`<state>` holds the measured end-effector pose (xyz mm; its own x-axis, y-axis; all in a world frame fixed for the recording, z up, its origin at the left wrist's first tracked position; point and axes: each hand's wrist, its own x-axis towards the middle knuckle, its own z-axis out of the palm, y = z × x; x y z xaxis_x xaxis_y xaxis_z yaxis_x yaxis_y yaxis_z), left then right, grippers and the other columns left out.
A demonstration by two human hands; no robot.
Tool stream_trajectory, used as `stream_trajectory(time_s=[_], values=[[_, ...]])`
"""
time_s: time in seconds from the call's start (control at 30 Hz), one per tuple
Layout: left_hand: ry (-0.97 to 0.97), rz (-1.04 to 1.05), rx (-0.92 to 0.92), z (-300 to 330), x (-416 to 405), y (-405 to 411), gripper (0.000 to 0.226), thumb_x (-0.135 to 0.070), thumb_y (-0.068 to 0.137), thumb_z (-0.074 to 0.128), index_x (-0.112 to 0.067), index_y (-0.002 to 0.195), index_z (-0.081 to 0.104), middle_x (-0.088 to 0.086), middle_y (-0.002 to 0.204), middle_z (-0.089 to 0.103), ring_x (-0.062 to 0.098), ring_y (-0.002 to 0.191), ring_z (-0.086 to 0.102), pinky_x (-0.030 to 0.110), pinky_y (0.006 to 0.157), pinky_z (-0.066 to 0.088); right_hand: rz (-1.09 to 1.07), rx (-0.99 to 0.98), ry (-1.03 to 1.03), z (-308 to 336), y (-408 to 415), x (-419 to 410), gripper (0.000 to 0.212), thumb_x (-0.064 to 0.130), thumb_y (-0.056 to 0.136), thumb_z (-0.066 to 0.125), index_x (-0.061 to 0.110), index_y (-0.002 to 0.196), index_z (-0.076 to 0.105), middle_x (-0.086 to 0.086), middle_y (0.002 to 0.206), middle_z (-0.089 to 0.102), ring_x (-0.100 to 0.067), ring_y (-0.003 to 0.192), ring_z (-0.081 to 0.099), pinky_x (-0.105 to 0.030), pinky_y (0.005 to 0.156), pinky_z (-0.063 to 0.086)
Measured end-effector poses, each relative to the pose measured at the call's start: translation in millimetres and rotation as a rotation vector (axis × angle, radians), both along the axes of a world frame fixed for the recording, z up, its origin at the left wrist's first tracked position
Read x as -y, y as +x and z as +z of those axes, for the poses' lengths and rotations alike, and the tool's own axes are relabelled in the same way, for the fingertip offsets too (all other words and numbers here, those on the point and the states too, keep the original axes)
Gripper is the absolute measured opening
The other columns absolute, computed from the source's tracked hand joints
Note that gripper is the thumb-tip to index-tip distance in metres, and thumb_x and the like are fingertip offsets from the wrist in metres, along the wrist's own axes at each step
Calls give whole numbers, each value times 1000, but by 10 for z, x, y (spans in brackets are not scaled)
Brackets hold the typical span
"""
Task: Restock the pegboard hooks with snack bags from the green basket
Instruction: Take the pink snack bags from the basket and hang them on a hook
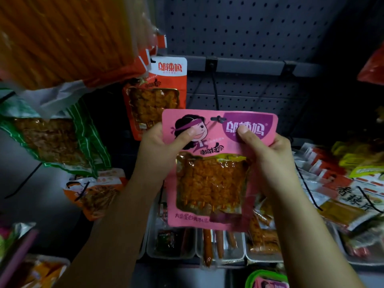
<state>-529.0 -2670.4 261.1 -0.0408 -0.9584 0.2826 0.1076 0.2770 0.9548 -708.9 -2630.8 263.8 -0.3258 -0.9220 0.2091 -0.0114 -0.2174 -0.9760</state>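
Before pegboard | both hands pinch pink snack bag | red bag hangs left

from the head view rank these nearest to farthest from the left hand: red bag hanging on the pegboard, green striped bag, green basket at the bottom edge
From the left hand:
1. Red bag, just above it on the pegboard.
2. Green striped bag, off to its left.
3. Green basket, far down to the right at the frame's bottom edge.
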Motion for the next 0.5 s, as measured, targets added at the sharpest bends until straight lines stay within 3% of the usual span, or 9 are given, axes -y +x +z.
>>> stream_trajectory(time_s=[0.17,0.3,0.4,0.5], values=[[-9,24,13,-66,65,-28,12,-20,79,72,-31,81,67,-13,78,74,6,73,72,15,57,53,25,-12,-33,-40,-32,27,8,35,82,70,30,77,75,3,81,76,-12,75,73,-17,62,52],[-41,42,20,-90,192,-48,15,-20,82,71,-30,91,65,-15,85,74,4,80,71,13,62,53,29,-5,-29,-97,-64,127,8,36,79,71,29,79,76,5,80,76,-9,74,72,-15,60,52],[-77,14,58,-136,342,-23,21,-15,86,66,-32,98,61,-18,92,73,1,88,69,13,70,53,16,-59,-2,-194,-125,248,5,25,84,70,25,80,73,8,80,76,-5,74,70,-17,63,53],[-32,34,68,-230,534,9,24,-8,87,63,-30,95,60,-17,87,72,-2,87,67,13,71,52,-33,-132,-11,-240,-170,419,12,20,88,66,23,77,68,16,67,71,4,64,64,-9,58,47]])
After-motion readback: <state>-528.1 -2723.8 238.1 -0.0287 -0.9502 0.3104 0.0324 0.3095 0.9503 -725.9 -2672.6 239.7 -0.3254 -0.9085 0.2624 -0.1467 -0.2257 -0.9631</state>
